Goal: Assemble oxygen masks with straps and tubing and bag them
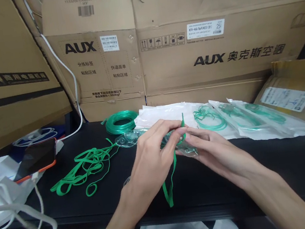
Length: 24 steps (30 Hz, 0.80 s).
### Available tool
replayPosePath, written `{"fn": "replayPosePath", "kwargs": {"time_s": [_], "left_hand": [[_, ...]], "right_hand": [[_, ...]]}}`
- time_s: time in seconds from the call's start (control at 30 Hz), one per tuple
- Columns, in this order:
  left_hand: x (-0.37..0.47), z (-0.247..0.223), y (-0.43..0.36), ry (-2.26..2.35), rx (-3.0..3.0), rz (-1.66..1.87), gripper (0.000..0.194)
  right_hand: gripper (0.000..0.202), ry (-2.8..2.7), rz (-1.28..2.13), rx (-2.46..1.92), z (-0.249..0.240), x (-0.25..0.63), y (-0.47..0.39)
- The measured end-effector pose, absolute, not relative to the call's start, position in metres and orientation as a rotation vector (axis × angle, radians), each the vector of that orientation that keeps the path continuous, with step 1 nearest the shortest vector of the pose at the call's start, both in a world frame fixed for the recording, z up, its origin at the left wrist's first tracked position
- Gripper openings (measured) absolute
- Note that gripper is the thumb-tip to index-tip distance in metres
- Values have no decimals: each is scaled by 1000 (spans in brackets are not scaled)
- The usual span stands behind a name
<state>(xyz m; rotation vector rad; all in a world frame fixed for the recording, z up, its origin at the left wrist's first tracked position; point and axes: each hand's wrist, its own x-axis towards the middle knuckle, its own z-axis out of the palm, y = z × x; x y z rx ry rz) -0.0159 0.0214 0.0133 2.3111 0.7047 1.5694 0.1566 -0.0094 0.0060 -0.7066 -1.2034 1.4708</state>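
Observation:
My left hand (pixel 153 148) pinches a flat green elastic strap (pixel 168 194) between thumb and fingers; the strap's tip sticks up above them and a loop hangs below. Pressed against it, my right hand (pixel 214 145) is closed around a clear plastic mask (pixel 189 150), mostly covered by my fingers. The strap meets the mask between both hands, but the exact joint is hidden. Left of my hands lies a loose tangle of green elastic strap (pixel 86 162). More clear plastic masks (pixel 129 138) rest behind my left hand.
A coil of green tubing (pixel 121 122) sits at the back beside white pouches (pixel 166 113); several clear-fronted pouches (pixel 241 116) hold green tubing. A phone (pixel 35 158) and white cables (pixel 21 218) crowd the left. Cardboard boxes (pixel 167 62) wall the back of the black table (pixel 264 174).

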Motion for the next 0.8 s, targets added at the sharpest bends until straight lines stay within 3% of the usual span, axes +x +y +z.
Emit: {"fn": "replayPosePath", "kwargs": {"time_s": [0.17,0.33,0.57,0.8], "left_hand": [[-15,12,24,841,2128,1589,9],[-14,8,26,937,1886,1343,24],[-8,6,19,787,1865,1128,29],[-49,17,31,977,1997,958,43]], "right_hand": [[46,-1151,1197,-873,7,165,-9],[50,-1060,1134,-864,18,169,-16],[58,-1136,1056,-875,20,149,-18],[73,-1292,505,-1230,29,216,-8]]}}
